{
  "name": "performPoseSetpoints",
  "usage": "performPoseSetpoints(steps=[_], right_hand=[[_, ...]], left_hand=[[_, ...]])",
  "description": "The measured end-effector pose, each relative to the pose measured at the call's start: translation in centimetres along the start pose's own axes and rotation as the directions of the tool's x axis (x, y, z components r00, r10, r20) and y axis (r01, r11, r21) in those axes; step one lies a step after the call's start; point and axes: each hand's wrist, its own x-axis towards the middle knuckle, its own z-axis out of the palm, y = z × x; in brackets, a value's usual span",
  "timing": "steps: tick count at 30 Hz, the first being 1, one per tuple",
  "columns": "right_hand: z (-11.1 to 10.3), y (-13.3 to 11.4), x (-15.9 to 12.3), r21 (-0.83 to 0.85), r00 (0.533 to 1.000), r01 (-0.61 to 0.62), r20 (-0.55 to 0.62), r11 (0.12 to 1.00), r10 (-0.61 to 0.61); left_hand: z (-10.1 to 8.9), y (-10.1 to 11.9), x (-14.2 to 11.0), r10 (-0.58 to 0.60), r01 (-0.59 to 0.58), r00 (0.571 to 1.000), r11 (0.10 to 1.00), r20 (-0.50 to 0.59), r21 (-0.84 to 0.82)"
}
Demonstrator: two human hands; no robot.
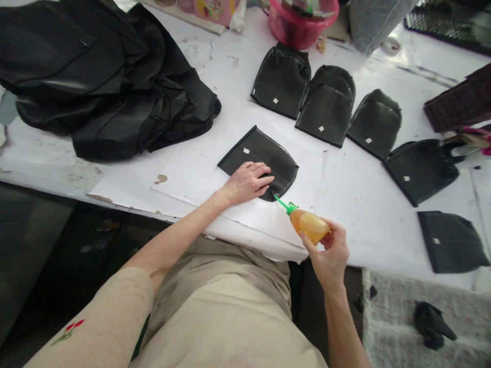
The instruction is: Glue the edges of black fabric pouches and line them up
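Observation:
A black rounded fabric piece (253,153) with a small white tag lies on white paper (192,174) in front of me. My left hand (247,181) rests flat on its near edge, fingers spread, holding it down. My right hand (330,253) grips an amber glue bottle (309,225) with a green nozzle. The nozzle tip touches the piece's lower rim just right of my left fingers.
Several similar black pieces (326,110) lie in an arc across the white table (383,214) to the right. A heap of black fabric (103,82) fills the far left. A pink tub (301,23) stands at the back. A dark scrap (433,322) lies on a mat at lower right.

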Motion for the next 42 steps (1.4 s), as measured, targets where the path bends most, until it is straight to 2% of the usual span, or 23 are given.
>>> performPoseSetpoints(steps=[5,12,19,22,26,30,32,34,36,38,40,42], right_hand=[[0.3,0.4,0.4,0.05,0.999,-0.031,0.008,0.998,0.031],[-1.0,0.2,-0.5,0.034,0.997,-0.065,0.053,0.997,0.063],[-1.0,-0.2,0.0,0.238,0.977,-0.215,0.054,0.947,0.208],[-1.3,-0.5,0.4,0.375,0.934,-0.357,0.117,0.856,0.339],[-1.6,-0.2,0.4,0.562,0.84,-0.536,0.284,0.63,0.462],[-1.6,0.3,0.5,0.75,0.821,-0.505,0.264,0.427,0.506],[-1.8,0.2,0.8,0.821,0.833,-0.456,0.257,0.343,0.49],[-2.2,-0.1,1.1,0.862,0.862,-0.402,0.243,0.309,0.445],[-2.6,-0.4,1.3,0.87,0.9,-0.297,0.118,0.392,0.42],[-2.7,-0.3,1.0,0.81,0.912,-0.197,-0.055,0.553,0.406],[-2.3,0.1,0.4,0.712,0.9,-0.178,-0.16,0.679,0.405],[-1.8,0.7,-0.4,0.63,0.891,-0.196,-0.205,0.751,0.404]], left_hand=[[-0.1,0.1,0.1,-0.02,0.02,1.0,1.0,0.01,-0.012],[-0.1,0.1,0.1,-0.003,0.003,1.0,0.999,0.008,0.045],[-0.2,0.1,0.1,-0.006,0.006,1.0,0.999,0.01,0.034],[-0.2,0.2,0.1,-0.011,0.01,1.0,0.999,0.018,0.039],[-0.3,0.0,0.0,-0.018,0.017,0.999,0.999,0.031,0.037],[-0.1,0.5,0.1,-0.046,0.044,0.998,0.998,0.036,0.053],[0.1,1.5,0.5,-0.106,0.103,0.994,0.99,0.036,0.092],[0.1,2.8,1.0,-0.203,0.194,0.978,0.97,0.051,0.143],[0.2,4.1,1.6,-0.288,0.269,0.954,0.945,0.08,0.185],[0.2,5.0,2.0,-0.325,0.3,0.94,0.932,0.103,0.204],[0.3,5.3,2.2,-0.328,0.302,0.938,0.931,0.111,0.206],[0.4,5.1,2.2,-0.319,0.293,0.941,0.935,0.112,0.2]])
